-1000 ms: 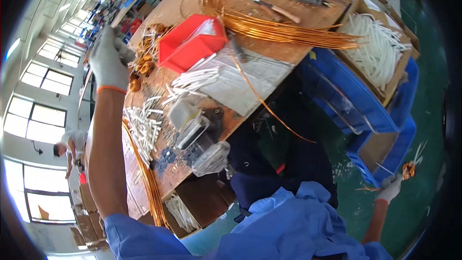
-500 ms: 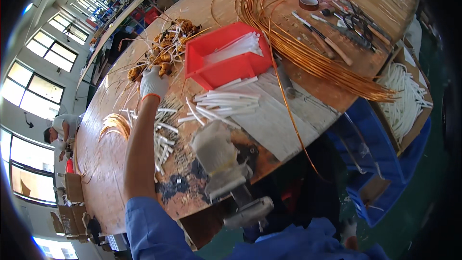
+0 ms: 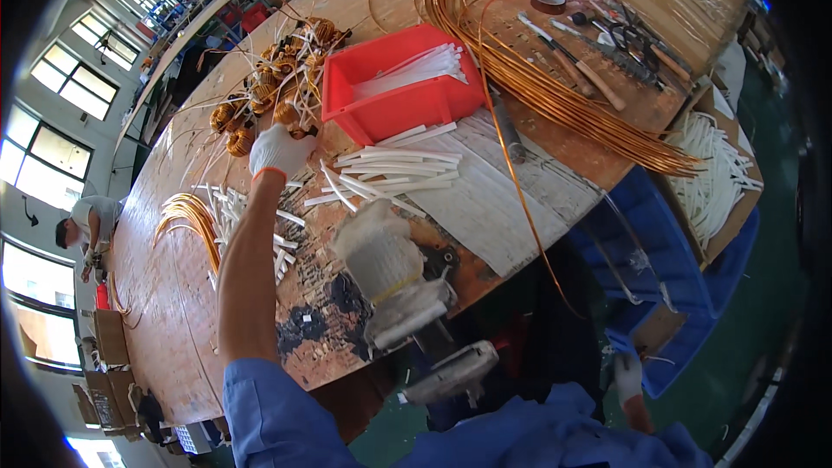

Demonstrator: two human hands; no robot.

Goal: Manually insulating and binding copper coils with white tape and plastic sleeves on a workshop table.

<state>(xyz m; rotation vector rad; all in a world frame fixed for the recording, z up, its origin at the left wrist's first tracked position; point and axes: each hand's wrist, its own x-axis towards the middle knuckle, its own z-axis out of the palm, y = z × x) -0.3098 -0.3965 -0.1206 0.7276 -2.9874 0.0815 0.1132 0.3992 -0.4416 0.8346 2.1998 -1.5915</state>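
My left hand (image 3: 282, 152), in a white glove with an orange cuff, reaches to the near edge of a pile of copper-wound ring coils (image 3: 270, 69). Its fingers appear closed on a coil (image 3: 286, 113) at the fingertips, though the glove partly hides the grip. White leads stick out from the pile. Low at the right, my right hand (image 3: 628, 377), also gloved, hangs below table height beside a blue crate (image 3: 693, 295); its fingers are too small to make out. Cut white tubes (image 3: 394, 169) lie close to my left hand, before a red bin (image 3: 381, 126) of white strips.
A dusty clamp-like bench fixture (image 3: 381, 260) stands at the table's near edge. Long copper rods (image 3: 555, 95) sweep across the right, one overhanging the edge. Hand tools (image 3: 607, 43) and a tape roll (image 3: 548, 1) lie beyond. Another person (image 3: 87, 221) works at far left.
My left hand has shifted slightly right relative to the coil pile. My right hand has risen toward the blue crate. The whole view has shifted a little.
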